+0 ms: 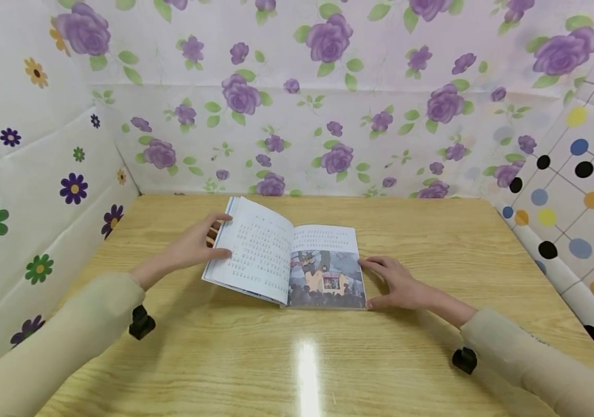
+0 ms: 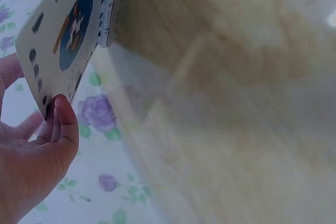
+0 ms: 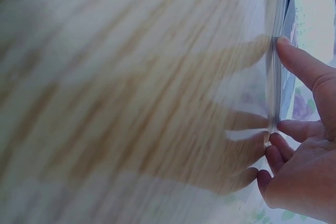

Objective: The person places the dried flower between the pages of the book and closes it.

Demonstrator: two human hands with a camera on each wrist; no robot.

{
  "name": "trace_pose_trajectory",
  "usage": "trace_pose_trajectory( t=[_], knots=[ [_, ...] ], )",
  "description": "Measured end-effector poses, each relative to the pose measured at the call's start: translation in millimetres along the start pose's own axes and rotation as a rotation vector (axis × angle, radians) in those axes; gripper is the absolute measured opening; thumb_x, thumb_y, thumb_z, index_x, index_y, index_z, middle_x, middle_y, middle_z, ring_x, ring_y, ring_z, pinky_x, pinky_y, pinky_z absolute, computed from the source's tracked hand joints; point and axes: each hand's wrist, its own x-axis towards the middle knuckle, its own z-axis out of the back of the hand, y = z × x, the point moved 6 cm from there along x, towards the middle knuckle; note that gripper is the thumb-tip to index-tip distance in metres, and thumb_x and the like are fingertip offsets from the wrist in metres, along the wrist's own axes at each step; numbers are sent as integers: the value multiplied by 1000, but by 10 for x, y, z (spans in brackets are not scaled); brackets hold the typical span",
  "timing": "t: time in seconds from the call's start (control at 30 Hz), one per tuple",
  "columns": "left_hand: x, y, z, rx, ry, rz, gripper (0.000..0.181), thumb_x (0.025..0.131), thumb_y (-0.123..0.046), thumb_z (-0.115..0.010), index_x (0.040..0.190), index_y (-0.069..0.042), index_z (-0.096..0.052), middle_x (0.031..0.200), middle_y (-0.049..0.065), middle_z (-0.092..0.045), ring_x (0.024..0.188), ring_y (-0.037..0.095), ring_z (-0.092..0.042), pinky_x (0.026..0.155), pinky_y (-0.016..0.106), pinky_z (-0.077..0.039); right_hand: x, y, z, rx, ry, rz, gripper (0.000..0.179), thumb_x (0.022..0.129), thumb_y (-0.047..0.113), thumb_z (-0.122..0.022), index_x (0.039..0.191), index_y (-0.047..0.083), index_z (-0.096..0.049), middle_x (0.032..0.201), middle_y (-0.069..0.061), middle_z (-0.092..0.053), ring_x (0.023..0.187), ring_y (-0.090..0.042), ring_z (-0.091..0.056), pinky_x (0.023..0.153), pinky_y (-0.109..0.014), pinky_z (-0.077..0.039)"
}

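Observation:
An open picture book (image 1: 327,266) is at the middle of the table, text on its left page, text above a dark illustration on its right page. Its left part is raised and tilts up from the tabletop. My left hand (image 1: 192,243) grips that left edge, thumb over the page and fingers behind. From the left wrist view, the lifted cover (image 2: 44,51) shows a round blue picture. On the other side, my right hand (image 1: 398,284) touches the right edge of the flat half, thumb near the lower corner. The right wrist view shows its fingertips (image 3: 283,40) against the page block.
The wooden table (image 1: 244,359) reflects a bright light near its front. Behind it hangs a cloth with purple flowers (image 1: 328,37). Flower-print cloth (image 1: 10,174) borders the left side, and dotted cloth (image 1: 580,200) the right.

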Motion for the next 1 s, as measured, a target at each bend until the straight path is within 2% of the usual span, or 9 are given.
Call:
trace_pose_trajectory(
  t=[0.27,0.53,0.63,0.7,0.87,1.0],
  knots=[
    [370,-220,140,147,104,-110,53,89,-16,-72,135,0,-52,121,20,-58,102,30,-56,82,39,-52,-7,-12,-8,6,-12,25,91,79,38,-82,152,5,-37,151,-25,-37,137,-46,-32,107,-69,-26],
    [612,-519,291,204,190,-156,34,95,-20,-66,126,-6,-62,125,18,-54,110,32,-52,90,45,-52,-2,-28,-15,16,3,16,92,80,39,-81,153,7,-35,152,-24,-35,138,-45,-31,109,-68,-24],
    [677,-604,308,218,210,-165,29,99,-21,-59,126,-8,-62,128,16,-55,114,30,-53,94,46,-50,2,-25,-6,16,-5,18,92,79,37,-82,153,6,-35,152,-24,-35,138,-45,-31,109,-68,-23],
    [718,-646,301,210,219,-164,27,102,-19,-53,126,-10,-62,130,14,-55,116,29,-53,97,48,-48,3,-25,-6,13,-6,20,93,79,37,-82,153,6,-35,152,-24,-35,138,-45,-31,109,-68,-23],
    [824,-749,234,196,207,-211,27,104,-15,-44,124,-13,-63,131,9,-56,115,26,-54,95,46,-46,-2,-18,-14,13,-4,29,92,80,36,-82,153,5,-35,152,-24,-35,137,-45,-31,108,-68,-24],
    [938,-839,138,211,157,-332,22,103,-10,-48,116,-12,-66,119,8,-60,105,23,-57,89,41,-51,-8,-10,-17,16,-2,31,91,80,37,-81,153,5,-36,152,-24,-36,137,-44,-32,107,-67,-25]
  ],
)
